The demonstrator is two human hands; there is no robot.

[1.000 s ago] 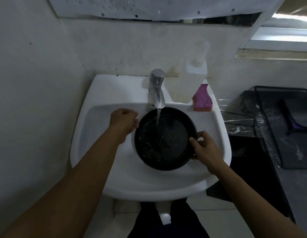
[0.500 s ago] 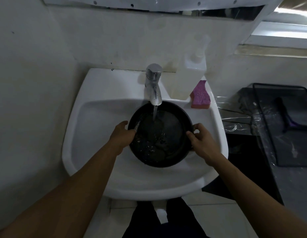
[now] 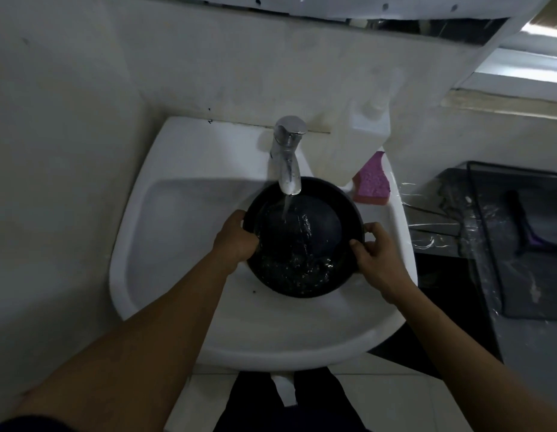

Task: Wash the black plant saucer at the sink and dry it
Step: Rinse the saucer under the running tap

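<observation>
The round black plant saucer [image 3: 321, 226] is held over the white sink [image 3: 183, 232], tilted toward me, under the chrome tap [image 3: 288, 157]. Water runs from the tap into the saucer and pools with bubbles at its near side. My left hand [image 3: 236, 238] grips the saucer's left rim, fingers curled over the edge. My right hand [image 3: 375, 254] pinches the right rim between thumb and fingers.
A pink sponge [image 3: 372, 182] lies on the sink's back right ledge beside a white soap bottle [image 3: 358, 141]. To the right, a dark counter carries a black wire tray [image 3: 520, 238] and plastic film. Walls close in at left and behind.
My left hand moved from beside the saucer onto its left rim and took hold. The saucer has tipped toward me and water has gathered at its near side.
</observation>
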